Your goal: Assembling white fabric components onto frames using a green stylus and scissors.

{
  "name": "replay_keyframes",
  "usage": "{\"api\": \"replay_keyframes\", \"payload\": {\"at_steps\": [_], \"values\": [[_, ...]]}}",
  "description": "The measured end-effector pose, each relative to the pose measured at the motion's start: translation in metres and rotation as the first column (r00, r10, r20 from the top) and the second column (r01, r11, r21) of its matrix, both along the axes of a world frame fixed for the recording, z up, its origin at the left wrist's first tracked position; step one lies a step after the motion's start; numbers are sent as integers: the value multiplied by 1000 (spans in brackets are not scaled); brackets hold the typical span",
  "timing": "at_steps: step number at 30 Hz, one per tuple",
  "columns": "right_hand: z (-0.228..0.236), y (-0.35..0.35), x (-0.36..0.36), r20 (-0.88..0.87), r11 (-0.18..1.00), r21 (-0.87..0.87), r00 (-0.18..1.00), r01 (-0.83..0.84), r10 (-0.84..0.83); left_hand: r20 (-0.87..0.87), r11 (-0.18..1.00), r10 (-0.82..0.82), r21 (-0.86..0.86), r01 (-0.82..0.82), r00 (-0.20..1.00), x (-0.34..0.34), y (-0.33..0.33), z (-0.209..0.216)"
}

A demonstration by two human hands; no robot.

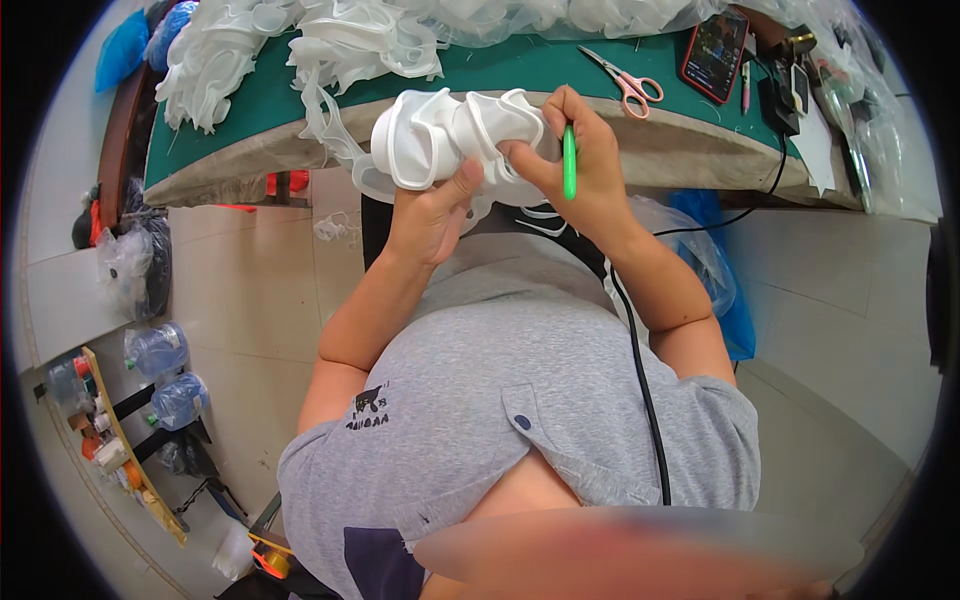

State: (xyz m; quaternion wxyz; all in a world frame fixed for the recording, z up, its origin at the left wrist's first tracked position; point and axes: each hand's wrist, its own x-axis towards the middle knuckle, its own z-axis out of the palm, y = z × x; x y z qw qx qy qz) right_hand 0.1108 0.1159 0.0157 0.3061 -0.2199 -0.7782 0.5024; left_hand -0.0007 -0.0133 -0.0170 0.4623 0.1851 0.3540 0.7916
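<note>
In front of me, at the table's near edge, I hold a bundle of white curved pieces with raised, wavy rims. My left hand is closed round its lower side, thumb pressed against it. My right hand grips its right end with the thumb. A slim tool with a bright green handle is held in the same right hand; its working tip cannot be made out. From the bundle's left side a strip of translucent white trimmings trails up to the heap on the table.
Heaps of white pieces lie along the far side of the green tabletop. Pink-handled scissors, a phone and a black adapter are at the right. A black cable runs down over my shirt.
</note>
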Motion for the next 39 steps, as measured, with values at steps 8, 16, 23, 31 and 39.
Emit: {"api": "replay_keyframes", "payload": {"at_steps": [8,16,23,31,39], "values": [[9,0,8,-54,984,-117,990,-133,127,95,999,-40,28,37,995,-4,0,4],[8,4,12,35,992,-9,991,-126,126,-47,989,-105,-109,99,993,-4,-1,13],[-16,54,30,-248,940,-115,925,-322,287,-145,985,59,-153,-81,988,4,-3,12],[-12,112,51,331,781,620,878,73,-344,-528,916,258,-131,-378,809,9,-4,1],[-17,108,56,397,818,574,862,35,-316,-551,865,376,-79,-495,745,7,-2,-1]]}}
